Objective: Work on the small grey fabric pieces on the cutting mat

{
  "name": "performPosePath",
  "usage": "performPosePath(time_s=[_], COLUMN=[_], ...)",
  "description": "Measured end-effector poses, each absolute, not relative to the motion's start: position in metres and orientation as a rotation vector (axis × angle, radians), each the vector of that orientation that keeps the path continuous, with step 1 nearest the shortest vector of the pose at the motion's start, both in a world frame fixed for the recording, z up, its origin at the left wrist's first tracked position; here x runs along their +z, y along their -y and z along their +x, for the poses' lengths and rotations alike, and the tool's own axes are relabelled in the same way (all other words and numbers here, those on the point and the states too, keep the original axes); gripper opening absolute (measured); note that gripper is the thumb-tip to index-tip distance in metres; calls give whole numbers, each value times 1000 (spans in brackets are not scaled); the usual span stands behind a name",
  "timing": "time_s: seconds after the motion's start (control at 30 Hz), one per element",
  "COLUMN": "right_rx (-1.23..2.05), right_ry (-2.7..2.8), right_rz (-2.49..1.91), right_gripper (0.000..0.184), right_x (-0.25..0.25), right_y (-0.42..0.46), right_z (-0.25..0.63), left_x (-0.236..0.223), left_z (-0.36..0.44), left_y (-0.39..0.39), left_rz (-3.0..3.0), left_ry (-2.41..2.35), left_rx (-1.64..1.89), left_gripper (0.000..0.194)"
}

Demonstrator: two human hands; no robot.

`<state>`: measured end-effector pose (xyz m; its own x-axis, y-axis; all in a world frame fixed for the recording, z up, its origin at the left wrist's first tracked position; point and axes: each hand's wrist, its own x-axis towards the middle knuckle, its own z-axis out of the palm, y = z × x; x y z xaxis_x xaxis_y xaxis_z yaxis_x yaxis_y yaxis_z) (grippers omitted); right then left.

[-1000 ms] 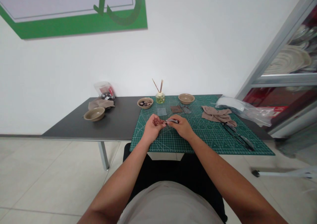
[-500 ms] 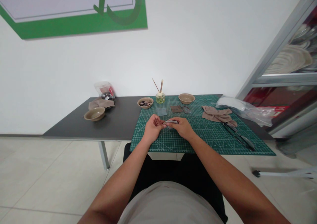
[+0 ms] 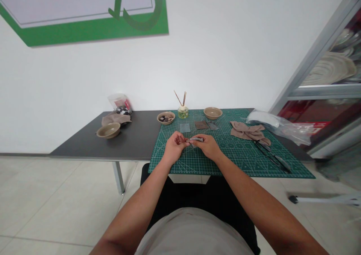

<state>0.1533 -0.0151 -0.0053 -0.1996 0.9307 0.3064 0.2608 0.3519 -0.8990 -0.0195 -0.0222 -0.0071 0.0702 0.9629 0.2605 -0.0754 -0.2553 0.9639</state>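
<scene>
My left hand (image 3: 174,148) is closed in a pinch above the green cutting mat (image 3: 228,163), on a small brownish piece mostly hidden by the fingers. Fingertip to fingertip with it, my right hand (image 3: 208,146) grips a thin grey folded sheet (image 3: 196,139), its edge showing between thumb and forefinger. Just beyond the hands lie a pale grey square sheet (image 3: 185,128), a brown square sheet (image 3: 201,125) and a crumpled grey piece (image 3: 213,125). Farther back stands a small bowl (image 3: 166,117) with dark and brown pieces in it.
Another bowl (image 3: 213,113) and a reed diffuser (image 3: 183,111) stand near the wall. At right lie a brown cloth (image 3: 248,130), black-framed glasses (image 3: 272,156) and a plastic bag (image 3: 279,124). On the dark table's left are a bowl (image 3: 108,130), a cloth (image 3: 115,118) and a clear container (image 3: 120,102).
The whole view has shifted very slightly. Both hands keep the same hold and stay almost in place.
</scene>
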Motion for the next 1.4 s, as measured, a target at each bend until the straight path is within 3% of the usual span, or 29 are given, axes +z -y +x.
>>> performPosePath(time_s=[0.07,0.2,0.47,0.73,1.1,1.4], right_rx=[832,638,518,207,126,-26], right_ry=[1631,1562,1603,1821,2185,2248], right_rz=[-1089,-1071,-1127,-1054,-921,-1071], right_gripper=[23,24,22,14,47,49], right_x=[-7,-8,-7,-2,-11,-12], right_y=[14,12,21,27,24,29], right_z=[154,155,150,147,144,139], left_x=[-9,-12,-12,-5,-1,-1], left_z=[-21,-24,-21,-19,-20,-19], left_y=[20,16,15,22,25,30], left_rz=[1413,1511,1461,1417,1494,1569], left_ry=[-987,-1051,-1079,-1121,-1213,-1342], left_rx=[1353,1394,1391,1310,1380,1397], left_gripper=[21,32,18,16,13,11])
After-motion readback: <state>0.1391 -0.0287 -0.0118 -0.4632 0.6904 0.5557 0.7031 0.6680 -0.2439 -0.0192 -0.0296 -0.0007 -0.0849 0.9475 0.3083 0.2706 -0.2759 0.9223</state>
